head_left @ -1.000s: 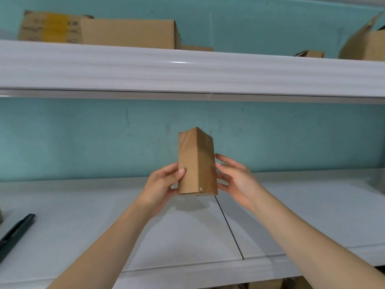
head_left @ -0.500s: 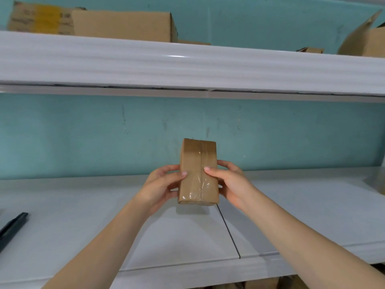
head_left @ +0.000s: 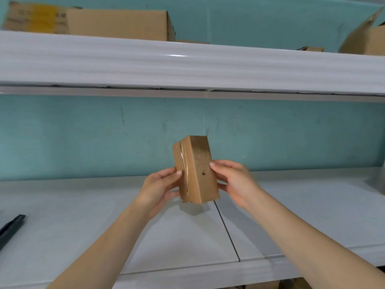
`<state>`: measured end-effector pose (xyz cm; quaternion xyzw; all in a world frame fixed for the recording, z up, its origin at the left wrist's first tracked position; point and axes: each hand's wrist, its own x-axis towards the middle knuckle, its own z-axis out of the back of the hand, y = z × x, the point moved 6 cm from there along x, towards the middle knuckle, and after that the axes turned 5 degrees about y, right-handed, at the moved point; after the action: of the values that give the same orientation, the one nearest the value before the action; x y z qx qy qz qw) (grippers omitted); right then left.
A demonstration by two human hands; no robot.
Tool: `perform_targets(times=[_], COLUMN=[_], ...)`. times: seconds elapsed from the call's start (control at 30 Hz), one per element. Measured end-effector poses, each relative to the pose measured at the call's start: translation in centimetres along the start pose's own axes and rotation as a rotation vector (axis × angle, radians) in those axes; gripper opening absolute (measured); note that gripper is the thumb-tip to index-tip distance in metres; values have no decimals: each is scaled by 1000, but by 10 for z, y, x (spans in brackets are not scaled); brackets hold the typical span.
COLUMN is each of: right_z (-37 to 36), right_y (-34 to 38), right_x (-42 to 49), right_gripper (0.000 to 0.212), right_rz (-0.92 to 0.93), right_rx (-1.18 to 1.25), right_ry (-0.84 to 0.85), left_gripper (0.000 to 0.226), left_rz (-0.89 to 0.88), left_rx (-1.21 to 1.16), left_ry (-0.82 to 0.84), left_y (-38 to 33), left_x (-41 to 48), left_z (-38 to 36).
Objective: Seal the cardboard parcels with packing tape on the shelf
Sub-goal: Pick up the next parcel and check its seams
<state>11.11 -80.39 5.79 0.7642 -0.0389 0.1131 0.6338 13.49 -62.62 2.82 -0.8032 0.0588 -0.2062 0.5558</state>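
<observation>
A small brown cardboard parcel [head_left: 198, 174] stands on end in the air above the white lower shelf [head_left: 83, 215]. A strip of clear tape runs down its left-hand face. My left hand [head_left: 160, 188] grips its left side with the thumb on the taped face. My right hand [head_left: 233, 180] holds its right side, thumb tip on the plain brown face. The parcel is tilted a little to the left at the top.
A black tool [head_left: 10, 228] lies at the shelf's far left edge. The upper shelf [head_left: 187, 69] carries a large closed carton [head_left: 116, 25] at the left and an open carton [head_left: 368, 38] at the right. A seam splits the lower shelf below the parcel.
The parcel has been turned in my hands: the taped face, frontal half a second ago, now points left and a plain face shows. Both hands shifted their hold with it.
</observation>
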Motion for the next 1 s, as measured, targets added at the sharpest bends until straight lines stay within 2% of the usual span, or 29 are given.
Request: perform_targets(times=[0.1, 0.2, 0.23, 0.3, 0.37, 0.4, 0.53, 0.6, 0.67, 0.73, 0.77, 0.8, 0.83, 0.93, 1.0], right_z=[0, -3, -5, -10, -14, -16, -17, -17, -18, -13, -10, -6, -3, 1, 3], right_y=[4, 6, 7, 10, 12, 12, 12, 14, 16, 14, 11, 7, 3, -11, -22], right_x=[1, 0, -1, -2, -2, -2, -3, -2, -2, 1, 1, 2, 2, 0, 0], right_gripper=[4, 6, 7, 9, 11, 16, 69, 71, 65, 60, 59, 58, 57, 55, 57], right_rz=[1, 36, 49, 78, 94, 96, 114, 162, 200, 159, 116, 73, 37, -47, -87], right_rx=[7, -60, -92, -164, -243, -278, -541, -695, -763, -752, -732, -704, -677, -677, -718], right_ry=[-2, 6, 14, 34, 79, 122, 273, 256, 222, 237, 267, 305, 341, 420, 439], left_gripper=[49, 92, 93, 69, 45, 42, 29, 27, 44, 82, 94, 94, 83, 25, 13], left_rz=[53, 125, 156, 186, 195, 190, 189, 237, 250, 166, 105, 60, 49, 184, 241], left_rx=[-40, 37, 37, 9, -73, -133, -303, -264, -135, 22, 95, 162, 212, 262, 312], left_ry=[61, 107, 130, 105, -1, -53, -153, -190, -271, -468, -558, -597, -578, -312, -277], left_y=[-4, 0, 3, 5, 7, 9, 6, 8, 9, 4, -2, -7, -11, -4, 6], left_x=[1, 0, -2, -6, -7, -6, -7, -11, -13, -16, -19, -21, -24, -26, -30], left_z=[-9, -17, -22, -30, -30, -28, -28, -28, -21, 0, 12, 21, 25, 20, 23])
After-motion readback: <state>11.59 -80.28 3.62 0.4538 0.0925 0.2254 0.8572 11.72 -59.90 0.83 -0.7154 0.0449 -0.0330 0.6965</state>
